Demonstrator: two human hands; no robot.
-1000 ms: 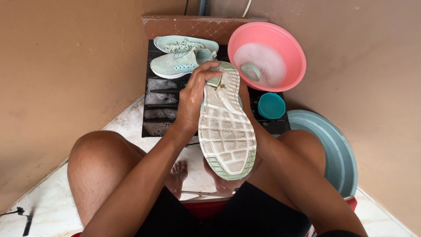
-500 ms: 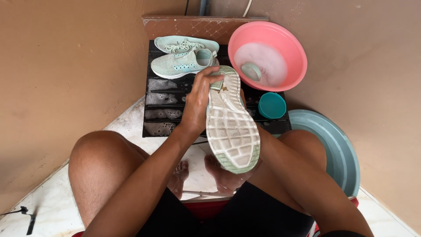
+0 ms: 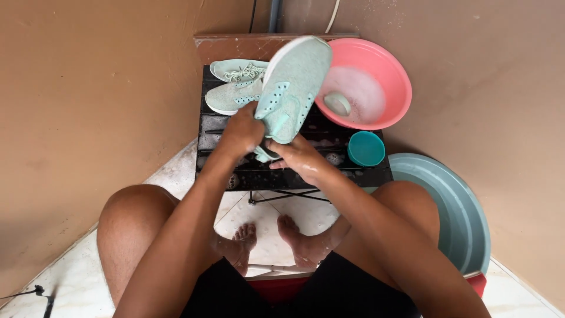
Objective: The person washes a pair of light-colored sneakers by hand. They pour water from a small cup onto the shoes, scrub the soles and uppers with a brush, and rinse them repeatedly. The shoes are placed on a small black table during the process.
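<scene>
Head view | mint shoe above both hands | grip probably two-handed

Mint-green shoe with white sole; pink basin of white suds; teal cup; black slatted stand.

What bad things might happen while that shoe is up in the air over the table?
The mint shoe is wet, so it may slip from the left hand and right hand into the pink basin and splash suds. It might also knock the teal cup off the black table.
</scene>
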